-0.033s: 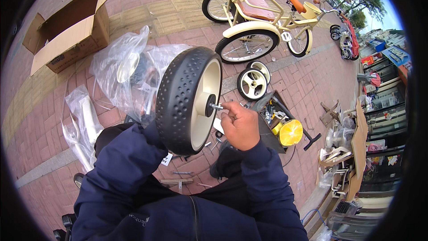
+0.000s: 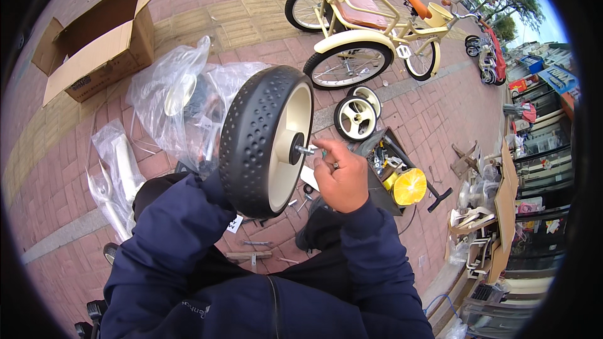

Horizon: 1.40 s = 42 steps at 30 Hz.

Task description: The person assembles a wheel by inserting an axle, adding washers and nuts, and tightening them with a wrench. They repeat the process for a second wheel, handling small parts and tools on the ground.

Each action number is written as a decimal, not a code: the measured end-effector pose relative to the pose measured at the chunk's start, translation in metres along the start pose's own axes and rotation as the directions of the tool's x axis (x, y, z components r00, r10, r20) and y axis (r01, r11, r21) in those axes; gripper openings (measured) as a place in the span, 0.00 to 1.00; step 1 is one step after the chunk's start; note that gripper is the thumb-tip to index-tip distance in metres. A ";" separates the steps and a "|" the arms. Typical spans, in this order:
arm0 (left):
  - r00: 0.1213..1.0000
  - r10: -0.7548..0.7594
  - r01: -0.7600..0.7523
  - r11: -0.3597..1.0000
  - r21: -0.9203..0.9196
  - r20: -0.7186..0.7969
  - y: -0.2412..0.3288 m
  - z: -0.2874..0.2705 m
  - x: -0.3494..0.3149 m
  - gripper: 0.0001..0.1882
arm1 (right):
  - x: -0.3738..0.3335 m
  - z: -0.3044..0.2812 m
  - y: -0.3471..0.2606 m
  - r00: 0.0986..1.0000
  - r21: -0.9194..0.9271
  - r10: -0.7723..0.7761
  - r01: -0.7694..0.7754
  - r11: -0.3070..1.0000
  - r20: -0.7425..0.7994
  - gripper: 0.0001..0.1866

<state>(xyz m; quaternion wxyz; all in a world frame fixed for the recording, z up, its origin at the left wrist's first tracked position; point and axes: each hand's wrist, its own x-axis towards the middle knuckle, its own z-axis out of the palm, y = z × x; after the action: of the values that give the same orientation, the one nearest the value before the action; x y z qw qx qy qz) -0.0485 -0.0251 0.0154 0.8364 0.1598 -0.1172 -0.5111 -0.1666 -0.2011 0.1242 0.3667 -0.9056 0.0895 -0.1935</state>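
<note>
A wheel with a black dimpled tyre and cream rim stands tilted in front of me. From its hub a metal axle bolt sticks out to the right. My right hand has its fingers curled, with thumb and forefinger closed at the bolt's free end. A ring shows on one finger. My left arm reaches up to the back of the wheel, which hides my left hand. Whether its fingers grip the wheel does not show.
A toolbox with a yellow round object lies right of my hand. Beyond are two small cream wheels and a cream tricycle. Clear plastic wrapping and an open cardboard box lie left. Small hardware is scattered below.
My right hand has turned slightly and shifted a little right, and a ring on it has come into sight. The wheel and my left arm look almost unmoved.
</note>
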 end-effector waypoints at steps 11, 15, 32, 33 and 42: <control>0.979 0.157 -0.202 0.700 0.685 0.128 0.001 0.007 0.009 0.21 | 0.001 0.000 0.001 0.989 -0.028 -0.129 0.131 0.991 0.068 0.13; 0.981 0.159 -0.192 0.695 0.693 0.112 0.001 0.009 0.009 0.19 | -0.001 0.000 0.005 1.000 0.003 0.007 -0.007 1.000 0.001 0.13; 0.950 0.307 -0.233 0.560 0.795 0.061 0.005 0.019 0.013 0.14 | -0.004 -0.004 -0.001 0.989 0.042 0.049 -0.055 0.998 0.143 0.11; 0.943 0.327 -0.239 0.536 0.810 0.062 0.006 0.020 0.013 0.13 | -0.004 -0.002 0.000 0.992 0.054 0.017 -0.024 0.998 0.128 0.11; 0.880 0.458 -0.281 0.294 0.914 0.124 0.007 0.029 0.021 0.10 | -0.005 0.001 0.003 0.994 0.045 0.055 -0.059 0.997 0.095 0.10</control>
<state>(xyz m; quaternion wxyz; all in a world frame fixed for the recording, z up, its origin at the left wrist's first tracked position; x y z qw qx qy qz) -0.0436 -0.0447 0.0453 0.7092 0.6001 -0.3431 -0.1389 -0.1706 -0.2011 0.1202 0.3975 -0.9017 0.0933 -0.1423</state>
